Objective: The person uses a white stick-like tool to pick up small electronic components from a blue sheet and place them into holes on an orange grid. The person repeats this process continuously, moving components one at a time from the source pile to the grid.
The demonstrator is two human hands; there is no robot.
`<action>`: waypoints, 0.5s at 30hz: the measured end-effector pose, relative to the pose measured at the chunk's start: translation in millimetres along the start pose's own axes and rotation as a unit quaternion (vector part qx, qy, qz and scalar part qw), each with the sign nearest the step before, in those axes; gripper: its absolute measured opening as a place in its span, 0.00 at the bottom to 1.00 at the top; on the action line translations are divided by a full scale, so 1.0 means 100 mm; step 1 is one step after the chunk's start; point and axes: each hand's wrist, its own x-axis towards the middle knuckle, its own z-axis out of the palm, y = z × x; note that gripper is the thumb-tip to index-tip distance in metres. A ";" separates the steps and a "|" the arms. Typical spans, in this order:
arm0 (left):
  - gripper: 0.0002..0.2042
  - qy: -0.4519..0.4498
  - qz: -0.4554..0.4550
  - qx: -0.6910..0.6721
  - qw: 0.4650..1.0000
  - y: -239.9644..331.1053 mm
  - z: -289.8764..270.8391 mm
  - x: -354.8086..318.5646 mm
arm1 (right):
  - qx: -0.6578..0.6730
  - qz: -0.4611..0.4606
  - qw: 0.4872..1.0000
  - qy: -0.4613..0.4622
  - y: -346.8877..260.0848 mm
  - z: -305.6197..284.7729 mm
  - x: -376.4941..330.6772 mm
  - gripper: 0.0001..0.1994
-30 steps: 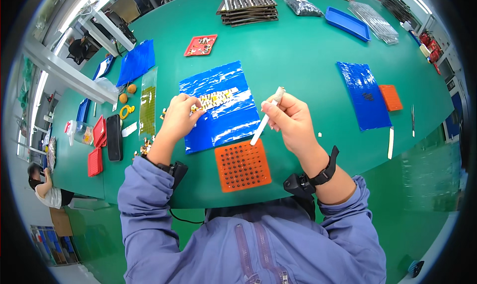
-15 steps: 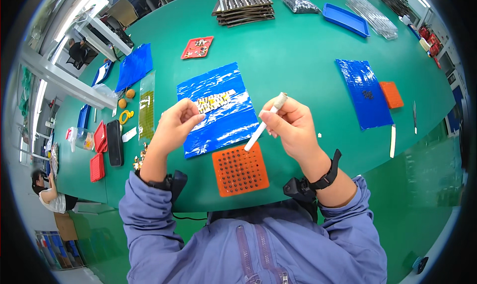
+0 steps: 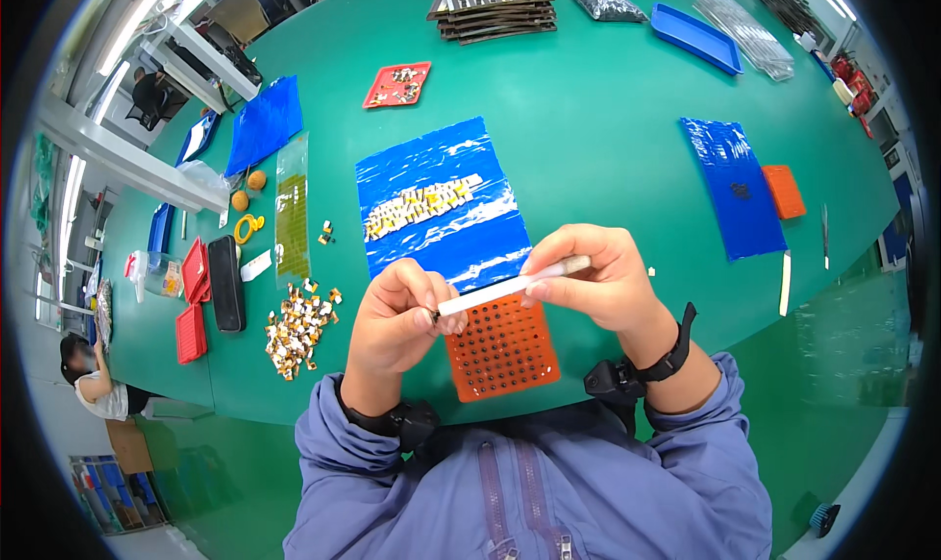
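Right fingers (image 3: 555,291) hold white stick (image 3: 490,295); left fingers (image 3: 410,323) pinch dark piece (image 3: 434,316).

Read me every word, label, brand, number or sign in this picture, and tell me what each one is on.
No text can be read anywhere.
Stick: no legible text.
Orange tray: no legible text.
White slip: too small to tell whether it is printed.
Olive strip: its pale markings are too small to read.
Tub: too small and blurred to read.

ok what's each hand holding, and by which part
The right hand holds the white stick near its beige end. The left hand pinches a tiny dark piece, too small to tell by which part.
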 end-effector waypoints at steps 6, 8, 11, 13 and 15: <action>0.04 0.009 -0.005 0.012 1.000 -0.02 -0.02 -0.03 | -0.004 -0.007 1.000 -0.013 0.00 0.00 0.00 0.06; 0.04 0.013 -0.006 0.017 1.000 -0.01 -0.02 -0.04 | -0.004 -0.003 1.000 -0.015 -0.01 0.00 0.01 0.06; 0.04 0.016 -0.005 0.024 1.000 -0.01 -0.01 -0.04 | -0.044 -0.007 0.999 -0.015 0.00 -0.01 0.02 0.05; 0.04 0.017 -0.003 0.027 0.999 -0.01 -0.01 -0.04 | -0.114 -0.026 0.993 -0.017 0.01 -0.03 0.03 0.04; 0.04 0.016 -0.001 0.035 0.999 -0.02 -0.02 -0.03 | -0.148 -0.060 0.987 -0.020 0.00 -0.02 0.05 0.04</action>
